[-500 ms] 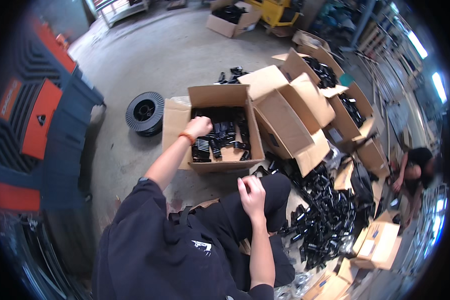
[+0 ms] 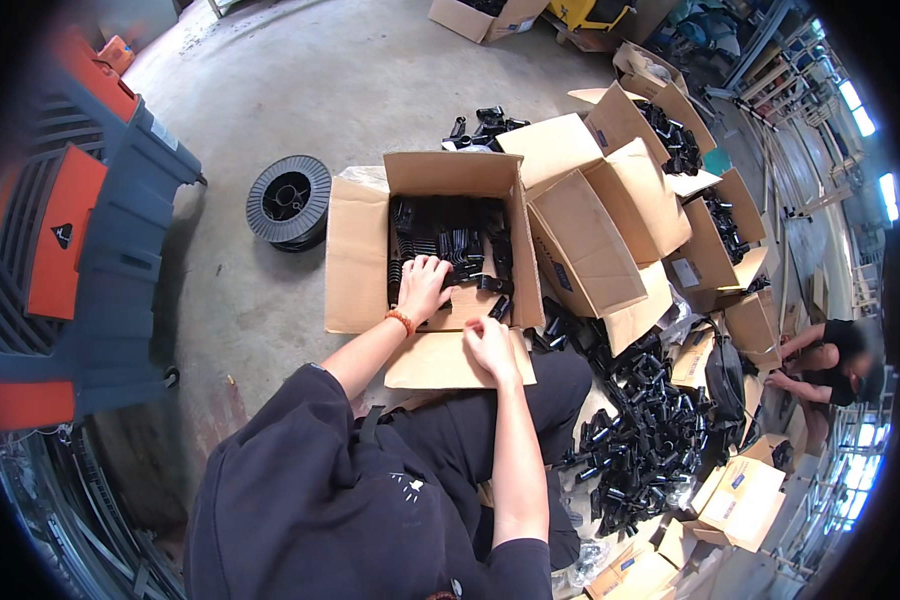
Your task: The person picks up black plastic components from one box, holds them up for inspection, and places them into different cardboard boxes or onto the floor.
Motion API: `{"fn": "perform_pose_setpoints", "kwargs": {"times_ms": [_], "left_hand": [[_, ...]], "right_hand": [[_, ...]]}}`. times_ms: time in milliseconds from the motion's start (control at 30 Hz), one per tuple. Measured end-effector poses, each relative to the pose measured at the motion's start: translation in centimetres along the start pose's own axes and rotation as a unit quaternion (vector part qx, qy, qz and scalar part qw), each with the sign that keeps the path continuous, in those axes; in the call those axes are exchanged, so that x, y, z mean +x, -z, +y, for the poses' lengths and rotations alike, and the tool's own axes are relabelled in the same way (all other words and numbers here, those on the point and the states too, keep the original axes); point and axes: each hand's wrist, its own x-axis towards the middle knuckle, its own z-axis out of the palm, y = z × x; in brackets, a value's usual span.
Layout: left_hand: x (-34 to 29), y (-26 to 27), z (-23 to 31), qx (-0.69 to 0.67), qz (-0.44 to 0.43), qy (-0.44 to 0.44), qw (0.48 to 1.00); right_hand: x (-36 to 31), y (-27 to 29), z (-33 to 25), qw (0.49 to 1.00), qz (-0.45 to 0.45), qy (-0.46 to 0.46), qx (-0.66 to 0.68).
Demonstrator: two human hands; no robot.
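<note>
In front of me stands an open cardboard box (image 2: 357, 262) with neat rows of short black tubular parts (image 2: 460, 250) inside. My left hand (image 2: 425, 287), a beaded band on its wrist, reaches into the front left of the box. Its fingers are spread over the parts there and touch them; what lies under the palm is hidden. My right hand (image 2: 490, 350) is over the near flap (image 2: 440, 358), at the box's front edge. Its fingers are loosely bent and somewhat apart, and I see nothing held in them.
A large heap of loose black parts (image 2: 640, 440) lies to the right. Tilted open cartons (image 2: 590, 240) crowd beside the box. On the left are a black spool (image 2: 288, 203) and a dark grey and orange cabinet (image 2: 120, 260). A co-worker (image 2: 840, 360) bends down at far right.
My left hand has come back toward me inside the box. My right hand has moved forward from above my knee to the front edge. The near flap now shows, folded outward.
</note>
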Motion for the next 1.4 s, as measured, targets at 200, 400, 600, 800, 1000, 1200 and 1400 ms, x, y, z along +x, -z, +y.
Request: {"fn": "perform_pose_setpoints", "kwargs": {"times_ms": [200,400,600,800,1000,1200,1400], "left_hand": [[-0.7,-1.3,2.0,-0.016,-0.053,-0.065,0.996],[4.1,-4.3,3.1,0.076,-0.059,-0.203,0.974],[4.1,-3.6,2.7,-0.109,-0.074,-0.128,0.983],[-1.3,0.2,-1.3,-0.430,-0.099,0.198,0.875],[-3.4,2.0,-2.5,-0.707,-0.080,0.433,0.553],[-1.1,2.8,-0.9,-0.740,-0.060,0.348,0.573],[-0.5,2.8,0.0,-0.770,-0.072,0.374,0.512]], "right_hand": [[0.0,-0.7,-0.4,0.988,0.147,-0.049,0.000],[0.0,-0.4,-1.4,0.982,0.161,-0.093,-0.017],[1.9,-0.5,-0.5,0.961,0.182,-0.176,-0.108],[4.1,-1.2,0.3,0.956,0.160,-0.148,-0.198],[5.0,-2.2,-0.2,0.921,0.090,-0.226,-0.304],[5.8,-3.9,2.7,0.921,0.147,-0.197,-0.303],[4.3,-1.0,0.5,0.982,0.143,-0.087,-0.082]]}}
